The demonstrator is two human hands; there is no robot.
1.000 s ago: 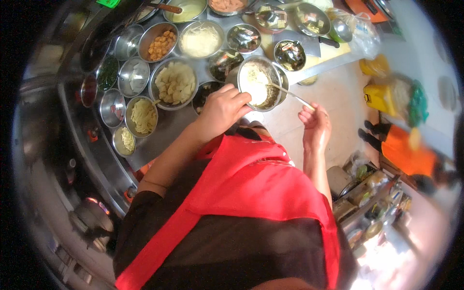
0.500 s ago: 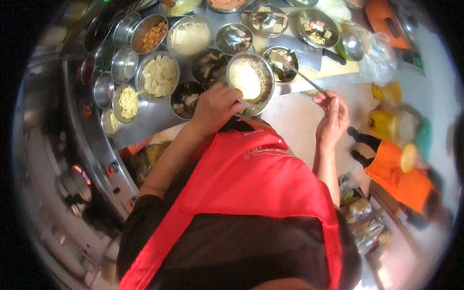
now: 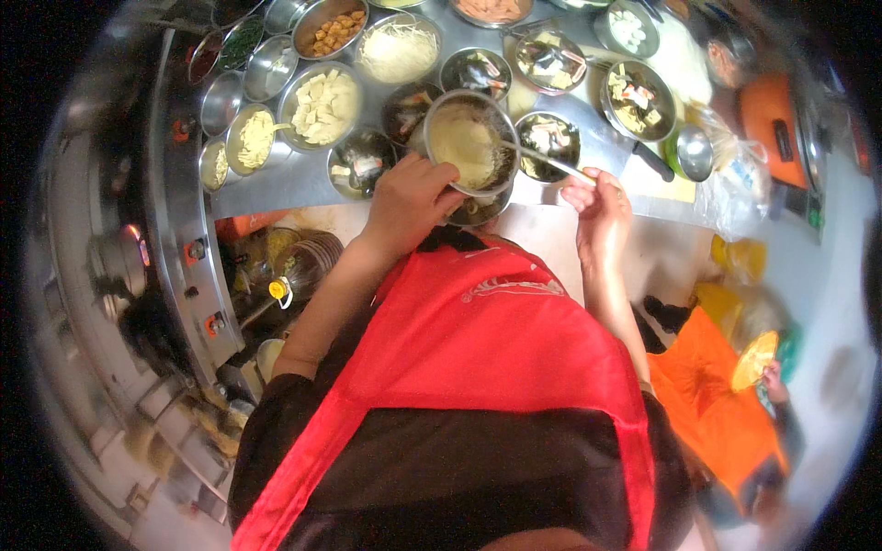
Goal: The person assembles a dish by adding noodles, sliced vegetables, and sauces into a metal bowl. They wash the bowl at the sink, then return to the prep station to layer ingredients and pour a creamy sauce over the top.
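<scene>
My left hand [image 3: 412, 200] grips the near left rim of a steel bowl [image 3: 432, 124] with pale yellow contents, thick and creamy-looking. Dark residue streaks the bowl's inner right wall. From the right, my right hand [image 3: 602, 216] pinches the end of a long-handled metal spoon [image 3: 551, 163], whose far end dips into the held bowl. Just right of it sits a bowl of dark leafy food topped with pale and reddish pieces [image 3: 551, 138]. A similar bowl [image 3: 360, 165] is beside my left hand, and another [image 3: 478, 209] is partly hidden beneath the held one.
Several bowls crowd the steel counter [image 3: 276, 184], including pale sliced pieces [image 3: 322, 104], white shreds [image 3: 398, 49] and orange chunks [image 3: 338, 35]. A black-handled knife [image 3: 652, 161] lies right. Stove knobs [image 3: 195, 250] line the left. A person in an orange apron [image 3: 721, 395] is at lower right.
My right hand has moved left, bringing the spoon from the bowl on the right into the held bowl. The view has shifted, and the person in orange appears nearer.
</scene>
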